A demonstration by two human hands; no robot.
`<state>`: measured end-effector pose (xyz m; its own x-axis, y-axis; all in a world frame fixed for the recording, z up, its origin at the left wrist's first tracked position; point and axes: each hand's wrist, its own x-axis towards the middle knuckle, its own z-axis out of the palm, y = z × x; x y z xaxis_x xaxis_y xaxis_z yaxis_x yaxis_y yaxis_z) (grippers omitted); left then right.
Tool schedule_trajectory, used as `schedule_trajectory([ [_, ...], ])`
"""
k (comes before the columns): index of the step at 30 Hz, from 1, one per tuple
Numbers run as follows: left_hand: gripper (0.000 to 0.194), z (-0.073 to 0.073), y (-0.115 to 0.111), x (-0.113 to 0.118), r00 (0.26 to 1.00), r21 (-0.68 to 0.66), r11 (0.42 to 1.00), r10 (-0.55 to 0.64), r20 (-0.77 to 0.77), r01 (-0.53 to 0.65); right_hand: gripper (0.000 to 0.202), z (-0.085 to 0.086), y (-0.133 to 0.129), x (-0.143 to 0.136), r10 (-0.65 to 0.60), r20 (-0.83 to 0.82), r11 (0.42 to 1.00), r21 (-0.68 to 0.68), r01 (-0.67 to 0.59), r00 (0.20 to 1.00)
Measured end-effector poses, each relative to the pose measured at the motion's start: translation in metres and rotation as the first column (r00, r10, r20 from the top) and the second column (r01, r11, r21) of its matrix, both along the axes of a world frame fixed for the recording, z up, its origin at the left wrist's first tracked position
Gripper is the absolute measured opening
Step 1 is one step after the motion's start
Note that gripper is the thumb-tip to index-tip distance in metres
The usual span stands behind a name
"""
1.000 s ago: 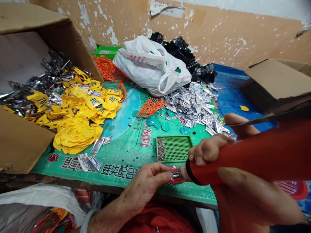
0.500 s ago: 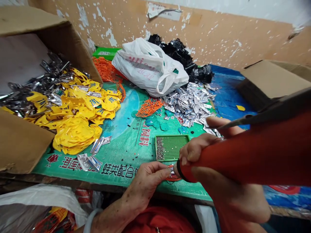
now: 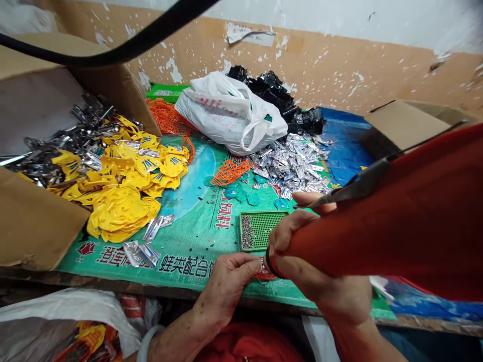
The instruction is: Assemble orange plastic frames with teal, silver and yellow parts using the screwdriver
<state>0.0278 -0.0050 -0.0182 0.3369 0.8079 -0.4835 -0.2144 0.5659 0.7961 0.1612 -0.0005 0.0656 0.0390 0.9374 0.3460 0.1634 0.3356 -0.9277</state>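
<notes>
Near the table's front edge, my left hand [image 3: 230, 279] pinches a small orange plastic part [image 3: 267, 275] with a silvery piece on it, thumb and forefinger at its left side. My right hand [image 3: 320, 279] wraps round a red power screwdriver [image 3: 381, 229] with a metal lever along its top. Its black-collared nose points down over the orange part, and the tip is hidden. Just beyond both hands lies a green mesh tray [image 3: 267, 221], with small screws [image 3: 247, 232] heaped along its left side.
Yellow pieces [image 3: 124, 201] and dark metal clips [image 3: 45, 156] spill from a cardboard box [image 3: 41, 226] on the left. Silver plates [image 3: 290, 163], orange parts [image 3: 230, 172], a white bag [image 3: 230, 113] and black parts [image 3: 271, 90] lie behind. A black cord [image 3: 113, 53] hangs across the upper left.
The screwdriver and my right hand have shifted slightly left, and the tool's rear end sits higher. A black cord has come into view at the upper left. The left hand keeps its pinch.
</notes>
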Motion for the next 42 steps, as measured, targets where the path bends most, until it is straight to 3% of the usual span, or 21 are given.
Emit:
schedule_trajectory([
  [5, 0.022, -0.003, 0.001, -0.002, 1.0, -0.018, 1.0, 0.015, -0.005, -0.015, 0.033, -0.001, 0.001, 0.003, 0.016, -0.002, 1.0, -0.016, -0.016, 1.0],
  [8, 0.022, 0.001, 0.003, -0.003, 0.999, -0.083, 0.997, 0.002, 0.042, 0.001, 0.029, 0.0, 0.0, 0.005, 0.024, -0.16, 1.0, -0.016, -0.027, 0.987],
  [11, 0.024, 0.006, 0.006, -0.005, 0.996, -0.159, 0.987, -0.014, 0.084, 0.027, 0.051, 0.006, -0.002, 0.009, -0.005, -0.322, 1.0, -0.011, 0.001, 0.947],
  [13, 0.026, 0.007, 0.008, -0.005, 0.994, -0.199, 0.98, 0.004, 0.107, 0.017, 0.062, 0.012, -0.002, 0.013, -0.045, -0.38, 0.999, -0.008, 0.046, 0.924],
  [17, 0.026, 0.004, 0.007, -0.006, 0.99, -0.221, 0.975, 0.031, 0.139, 0.0, 0.058, 0.021, -0.002, 0.023, -0.094, -0.435, 0.992, 0.035, 0.121, 0.896],
  [25, 0.022, 0.006, 0.004, -0.008, 0.993, -0.166, 0.986, -0.007, 0.121, 0.027, 0.056, 0.018, 0.002, 0.03, -0.194, -0.445, 0.964, 0.08, 0.255, 0.874],
  [29, 0.018, 0.014, 0.001, -0.006, 0.999, -0.091, 0.996, -0.005, 0.048, 0.009, 0.027, 0.017, 0.007, 0.033, -0.248, -0.413, 0.95, 0.073, 0.303, 0.876],
  [31, 0.012, 0.018, -0.002, -0.006, 0.994, 0.081, 0.996, -0.032, -0.1, 0.04, 0.015, 0.015, 0.008, 0.036, -0.259, -0.38, 0.953, 0.051, 0.3, 0.888],
  [33, 0.003, 0.022, -0.007, -0.007, 0.958, 0.377, 0.917, -0.019, -0.286, 0.131, 0.011, 0.012, 0.008, 0.039, -0.296, -0.328, 0.947, 0.023, 0.32, 0.897],
  [34, 0.007, 0.023, -0.009, -0.009, 0.934, 0.531, 0.823, 0.002, -0.357, 0.202, 0.011, 0.009, 0.008, 0.041, -0.323, -0.293, 0.94, 0.013, 0.341, 0.9],
  [36, 0.014, 0.024, -0.013, -0.012, 0.897, 0.753, 0.558, 0.032, -0.441, 0.35, 0.013, 0.003, 0.008, 0.045, -0.365, -0.228, 0.927, 0.003, 0.376, 0.903],
  [38, 0.019, 0.024, -0.016, -0.016, 0.871, 0.83, 0.329, 0.04, -0.489, 0.45, 0.016, -0.001, 0.009, 0.047, -0.393, -0.184, 0.917, -0.007, 0.398, 0.901],
  [39, 0.02, 0.024, -0.017, -0.018, 0.863, 0.842, 0.254, 0.051, -0.503, 0.476, 0.017, -0.003, 0.01, 0.048, -0.403, -0.164, 0.913, -0.013, 0.407, 0.9],
  [40, 0.02, 0.023, -0.017, -0.019, 0.856, 0.846, 0.204, 0.063, -0.514, 0.493, 0.019, -0.004, 0.01, 0.048, -0.414, -0.14, 0.91, -0.022, 0.415, 0.9],
  [42, 0.017, 0.022, -0.018, -0.019, 0.846, 0.844, 0.165, 0.08, -0.527, 0.51, 0.021, -0.004, 0.011, 0.048, -0.422, -0.079, 0.907, -0.022, 0.421, 0.903],
])
